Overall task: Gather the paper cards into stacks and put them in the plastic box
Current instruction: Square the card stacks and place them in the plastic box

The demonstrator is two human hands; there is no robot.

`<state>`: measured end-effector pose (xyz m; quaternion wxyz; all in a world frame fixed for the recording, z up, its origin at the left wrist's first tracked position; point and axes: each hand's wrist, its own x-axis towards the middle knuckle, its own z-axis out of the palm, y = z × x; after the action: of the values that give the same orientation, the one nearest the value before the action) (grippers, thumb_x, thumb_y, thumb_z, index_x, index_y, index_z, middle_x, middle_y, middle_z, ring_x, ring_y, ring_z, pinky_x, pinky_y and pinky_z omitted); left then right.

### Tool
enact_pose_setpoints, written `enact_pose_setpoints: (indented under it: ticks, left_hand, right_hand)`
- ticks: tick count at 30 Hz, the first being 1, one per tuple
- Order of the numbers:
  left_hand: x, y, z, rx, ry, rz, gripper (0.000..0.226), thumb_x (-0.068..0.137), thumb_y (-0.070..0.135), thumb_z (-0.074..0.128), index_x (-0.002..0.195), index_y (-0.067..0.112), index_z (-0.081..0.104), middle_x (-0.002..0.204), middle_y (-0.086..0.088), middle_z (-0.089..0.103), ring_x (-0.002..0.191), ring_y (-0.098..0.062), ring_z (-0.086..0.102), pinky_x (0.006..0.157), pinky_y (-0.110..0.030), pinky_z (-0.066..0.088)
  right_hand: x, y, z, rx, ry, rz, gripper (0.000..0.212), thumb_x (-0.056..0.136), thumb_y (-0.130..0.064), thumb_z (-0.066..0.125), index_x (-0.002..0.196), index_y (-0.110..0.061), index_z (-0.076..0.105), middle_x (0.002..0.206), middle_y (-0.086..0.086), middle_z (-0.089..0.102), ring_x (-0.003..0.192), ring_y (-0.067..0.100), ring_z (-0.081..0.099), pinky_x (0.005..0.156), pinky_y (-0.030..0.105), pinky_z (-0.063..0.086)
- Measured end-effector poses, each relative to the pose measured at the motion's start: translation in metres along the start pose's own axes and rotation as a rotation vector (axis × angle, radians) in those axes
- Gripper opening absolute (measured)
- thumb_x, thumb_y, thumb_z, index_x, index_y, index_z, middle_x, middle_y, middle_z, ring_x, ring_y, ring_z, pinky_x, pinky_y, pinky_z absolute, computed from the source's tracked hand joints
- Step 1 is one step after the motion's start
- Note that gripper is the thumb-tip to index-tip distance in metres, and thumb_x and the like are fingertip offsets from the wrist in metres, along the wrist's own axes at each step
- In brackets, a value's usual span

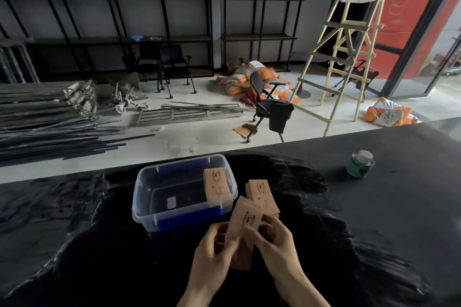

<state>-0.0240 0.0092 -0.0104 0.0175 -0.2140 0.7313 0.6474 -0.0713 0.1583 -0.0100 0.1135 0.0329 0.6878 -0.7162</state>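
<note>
A stack of tan paper cards (245,222) with dark print is held upright between both hands just above the black table. My left hand (214,252) grips its left edge and my right hand (277,244) pinches its right edge. Behind them, another pile of the same cards (262,195) lies on the table. To the left stands a clear plastic box (149,197) with blue clips. One stack of cards (217,184) leans inside the box against its right wall.
A small round tin (360,163) with a white lid and teal label stands on the table at the far right. The black table (99,257) is covered in wrinkled dark film. Beyond its far edge are a floor with chairs, a wooden ladder and metal bars.
</note>
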Motion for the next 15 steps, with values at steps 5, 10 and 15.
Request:
enact_pose_setpoints:
  ticks: [5,10,15]
  left_hand:
    - [0.030,0.028,0.039,0.146,0.048,-0.079,0.015,0.093,0.028,0.070,0.097,0.037,0.059,0.105,0.011,0.070,0.098,-0.009,0.069,0.086,-0.026,0.059]
    - [0.064,0.051,0.072,0.228,0.090,-0.084,0.032,0.092,0.034,0.071,0.121,0.024,0.061,0.116,0.003,0.072,0.101,-0.014,0.069,0.091,-0.031,0.059]
    - [0.093,0.058,0.089,0.290,0.169,-0.128,0.034,0.095,0.032,0.068,0.126,0.020,0.061,0.122,-0.003,0.072,0.106,-0.020,0.071,0.085,-0.030,0.058]
  right_hand:
    - [0.042,-0.002,-0.025,-0.145,0.172,-0.047,0.023,0.083,-0.010,0.084,0.100,-0.022,0.076,0.087,0.005,0.082,0.079,0.022,0.079,0.072,0.052,0.067]
    - [0.094,-0.013,-0.040,-0.369,0.181,-0.123,0.018,0.088,-0.027,0.080,0.106,-0.026,0.081,0.087,-0.006,0.083,0.079,0.008,0.078,0.076,0.039,0.065]
    - [0.129,-0.018,-0.038,-0.530,0.218,-0.094,0.021,0.087,-0.014,0.074,0.104,-0.024,0.081,0.088,-0.005,0.081,0.082,0.011,0.074,0.073,0.025,0.057]
